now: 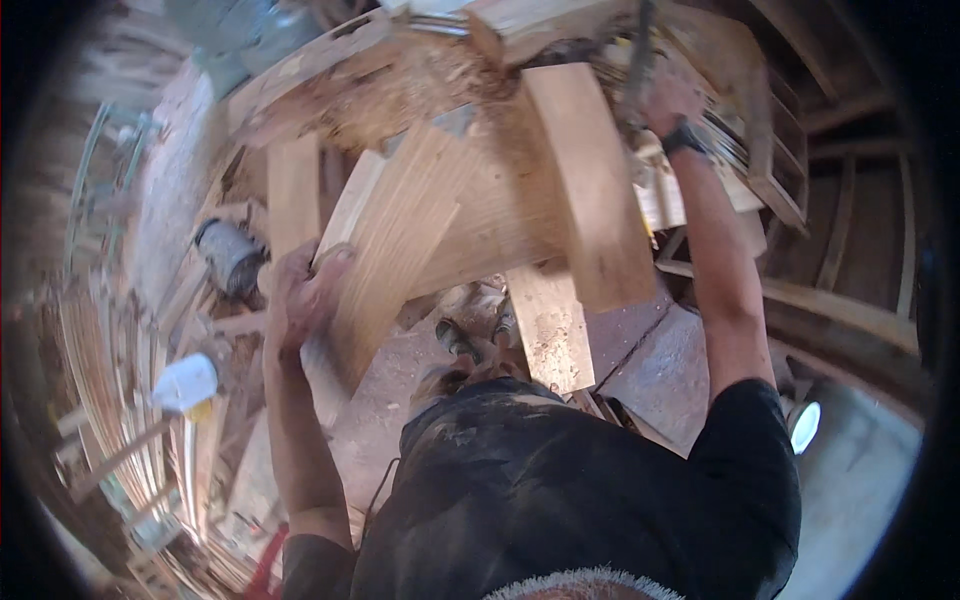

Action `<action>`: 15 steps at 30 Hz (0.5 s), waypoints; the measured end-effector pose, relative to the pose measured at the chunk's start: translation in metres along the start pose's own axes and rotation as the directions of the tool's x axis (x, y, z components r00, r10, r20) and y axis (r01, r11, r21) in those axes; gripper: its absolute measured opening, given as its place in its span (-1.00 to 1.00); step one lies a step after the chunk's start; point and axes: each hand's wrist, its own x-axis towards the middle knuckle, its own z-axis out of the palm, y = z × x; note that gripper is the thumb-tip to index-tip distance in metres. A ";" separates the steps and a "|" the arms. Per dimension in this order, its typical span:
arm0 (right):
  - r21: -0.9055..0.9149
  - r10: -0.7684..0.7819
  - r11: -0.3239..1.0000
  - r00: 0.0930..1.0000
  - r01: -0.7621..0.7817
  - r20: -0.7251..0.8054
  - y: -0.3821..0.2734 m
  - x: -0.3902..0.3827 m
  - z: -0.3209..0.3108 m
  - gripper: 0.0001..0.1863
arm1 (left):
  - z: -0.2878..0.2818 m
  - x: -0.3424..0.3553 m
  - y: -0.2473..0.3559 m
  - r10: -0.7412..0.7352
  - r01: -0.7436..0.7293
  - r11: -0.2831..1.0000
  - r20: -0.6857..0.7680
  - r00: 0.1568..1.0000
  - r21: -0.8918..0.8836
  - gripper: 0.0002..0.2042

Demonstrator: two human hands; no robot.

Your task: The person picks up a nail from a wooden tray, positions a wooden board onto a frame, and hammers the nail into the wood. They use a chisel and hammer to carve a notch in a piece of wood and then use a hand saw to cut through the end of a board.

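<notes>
My left hand [310, 285] is closed on the edge of a stack of pale wooden boards [400, 225] that lean diagonally on a wooden work surface [480, 235]. My right hand [672, 100], blurred, is raised at the upper right, closed around a long dark object [635, 70], too smeared to identify. A curved, thick pale plank [590, 190] lies just left of my right forearm. Another light board [548, 330] stands below the work surface, near my shoes [460, 340].
A grey cylindrical machine [228, 255] and a white plastic jug [185, 383] are at left, among many loose strips of timber [105, 350]. Wooden frames [840, 230] stand at right, with a round bright light [805, 425] lower down. Scrap wood lines the far side.
</notes>
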 end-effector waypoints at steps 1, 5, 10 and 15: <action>0.087 -0.075 0.994 0.997 0.072 0.034 0.000 -0.002 -0.005 -0.46 | -0.010 -0.005 -0.009 -0.018 0.023 0.991 -0.037 0.999 0.129 -0.60; 0.092 -0.571 0.806 0.809 0.585 -0.140 0.031 -0.066 0.001 -0.59 | -0.016 -0.020 -0.021 -0.127 0.126 0.992 -0.071 0.989 -0.012 -0.63; 0.113 -0.633 0.772 0.773 0.626 0.037 0.010 -0.113 -0.033 -0.54 | -0.029 -0.046 -0.038 -0.165 0.152 0.980 -0.095 0.982 -0.131 -0.60; 0.131 -0.631 0.774 0.739 0.619 0.235 0.005 -0.125 -0.043 -0.57 | -0.027 -0.065 -0.043 -0.232 0.201 0.957 -0.134 0.963 -0.210 -0.55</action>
